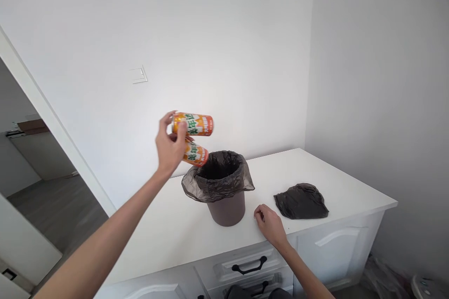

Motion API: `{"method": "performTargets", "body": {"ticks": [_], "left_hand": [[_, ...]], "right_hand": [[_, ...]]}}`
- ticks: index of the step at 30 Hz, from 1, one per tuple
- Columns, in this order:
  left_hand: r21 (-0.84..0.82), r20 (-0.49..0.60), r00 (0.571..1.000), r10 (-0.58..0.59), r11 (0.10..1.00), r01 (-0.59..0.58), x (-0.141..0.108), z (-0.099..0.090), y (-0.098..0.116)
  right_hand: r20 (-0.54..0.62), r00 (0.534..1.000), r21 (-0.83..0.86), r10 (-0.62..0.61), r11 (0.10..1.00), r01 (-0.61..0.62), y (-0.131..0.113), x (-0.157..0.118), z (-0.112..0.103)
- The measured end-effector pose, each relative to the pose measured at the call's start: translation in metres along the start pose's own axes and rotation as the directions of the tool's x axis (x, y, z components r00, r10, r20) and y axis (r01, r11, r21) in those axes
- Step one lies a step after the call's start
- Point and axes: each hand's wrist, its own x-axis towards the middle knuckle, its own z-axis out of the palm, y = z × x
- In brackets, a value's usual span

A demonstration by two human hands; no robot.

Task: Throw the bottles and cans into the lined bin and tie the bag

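Two orange cans [198, 125] are sitting in the L hand [170, 147], which is gripping both nearly sideways, ends pointing R, over the L side of the bin [228, 210]. Step in hand, prob: bringing cans to the bin; neither is lying inside yet. Next move's likely calling for centering both over the opening, then loosening fingers w/o snagging the liner [224, 188]. Lower can is overlapping the rim in view; can't tell if it's touching. R hand [271, 225] is resting on the counter [164, 238], fingers curling loosely; can't tell if anything's inside. Qty: 2 cans, 1 bin, 1 liner, 1 dark bag [300, 202] lying just R of R hand.
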Motion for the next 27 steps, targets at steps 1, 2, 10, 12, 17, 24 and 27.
{"method": "performTargets", "body": {"ticks": [1, 2, 10, 12, 17, 24, 27], "left_hand": [[-0.004, 0.042, 0.999, 0.009, 1.0, -0.009, -0.004, 0.019, -0.003], [0.003, 0.086, 0.996, 0.017, 1.0, -0.017, -0.008, 0.036, -0.007], [-0.032, 0.154, 0.987, 0.038, 0.999, -0.034, -0.018, 0.047, -0.022], [0.006, 0.147, 0.988, 0.05, 0.999, -0.051, -0.013, 0.021, -0.016], [0.233, 0.34, 0.94, 0.023, 0.967, -0.108, -0.02, -0.018, -0.021], [0.324, 0.669, 0.731, -0.132, 0.937, -0.127, -0.045, -0.024, -0.02], [0.359, 0.571, 0.821, -0.018, 0.905, -0.23, -0.04, -0.081, 0.022]], "right_hand": [[-0.003, 1.0, 0.0, 0.004, 1.0, -0.004, -0.001, 0.001, -0.001], [-0.003, 1.0, -0.001, 0.008, 1.0, -0.008, -0.001, 0.001, -0.001], [0.002, 1.0, -0.028, 0.005, 1.0, -0.005, -0.001, 0.005, -0.001], [0.007, 1.0, -0.043, -0.002, 0.999, 0.003, -0.001, 0.005, 0.0], [0.028, 1.0, -0.073, -0.005, 0.997, 0.007, 0.001, 0.004, 0.001], [0.053, 0.999, -0.048, 0.009, 0.999, -0.007, 0.002, 0.001, 0.002], [0.06, 0.998, -0.029, 0.01, 1.0, -0.009, 0.003, 0.0, 0.004]]}}
